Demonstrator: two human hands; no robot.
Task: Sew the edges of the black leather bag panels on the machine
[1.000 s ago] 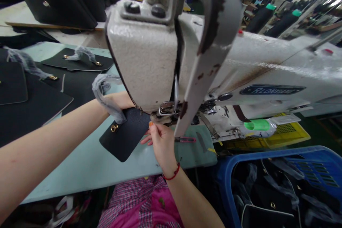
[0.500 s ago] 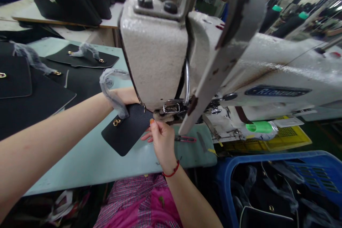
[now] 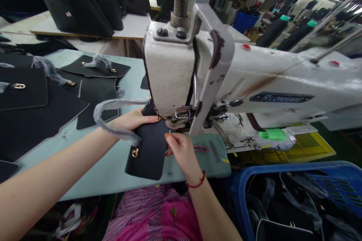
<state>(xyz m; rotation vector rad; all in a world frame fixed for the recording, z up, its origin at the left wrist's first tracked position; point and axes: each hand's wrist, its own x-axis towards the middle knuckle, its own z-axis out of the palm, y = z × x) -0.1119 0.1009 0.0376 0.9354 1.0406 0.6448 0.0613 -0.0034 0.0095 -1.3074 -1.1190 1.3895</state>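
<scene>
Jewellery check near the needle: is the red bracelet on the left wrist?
No, the red bracelet sits on the wrist of the right hand, which pinches the black piece.

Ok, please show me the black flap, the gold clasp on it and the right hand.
black flap (image 3: 151,160), head view, on its bare lower face.
gold clasp (image 3: 135,153), head view, on the metal ring.
right hand (image 3: 183,152), head view, on the back of the hand.

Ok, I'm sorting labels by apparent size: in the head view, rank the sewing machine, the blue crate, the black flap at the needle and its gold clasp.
Largest to smallest:
1. sewing machine
2. blue crate, partly cut off by the frame
3. black flap
4. gold clasp, far the smallest
</scene>
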